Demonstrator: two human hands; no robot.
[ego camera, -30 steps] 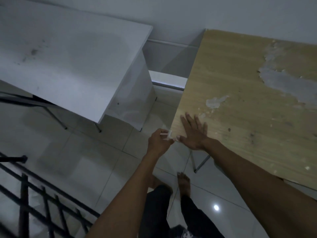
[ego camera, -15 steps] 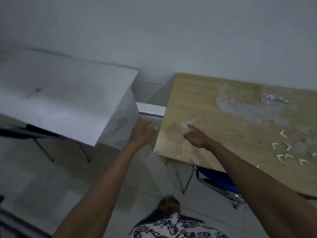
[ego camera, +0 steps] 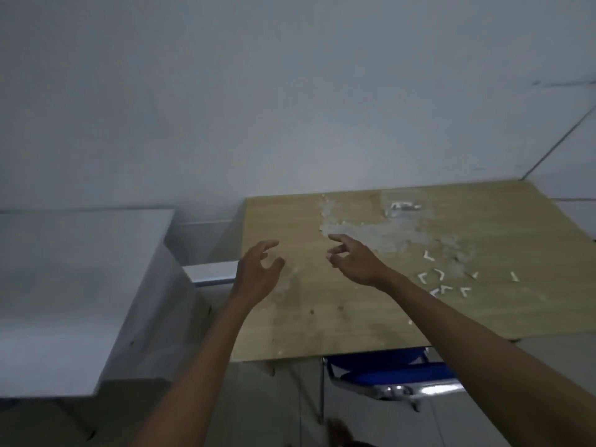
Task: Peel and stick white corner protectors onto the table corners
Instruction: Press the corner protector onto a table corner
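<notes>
Evidently both hands raised over wooden table (ego camera: 371, 311), nothing held: left hand (ego camera: 258, 275) fingers loosely curled, right hand (ego camera: 356, 261) fingers relaxed. White corner protectors (ego camera: 443, 279) scattered on tabletop, right of right hand. Next protector best pinched by edges, backing peeled fully, adhesive kept untouched. No writing or brand discerned.

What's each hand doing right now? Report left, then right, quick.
Left hand: open, fingers loosely curled, holding nothing, above the wooden table.
Right hand: open, fingers relaxed, holding nothing, above the same table.
</notes>
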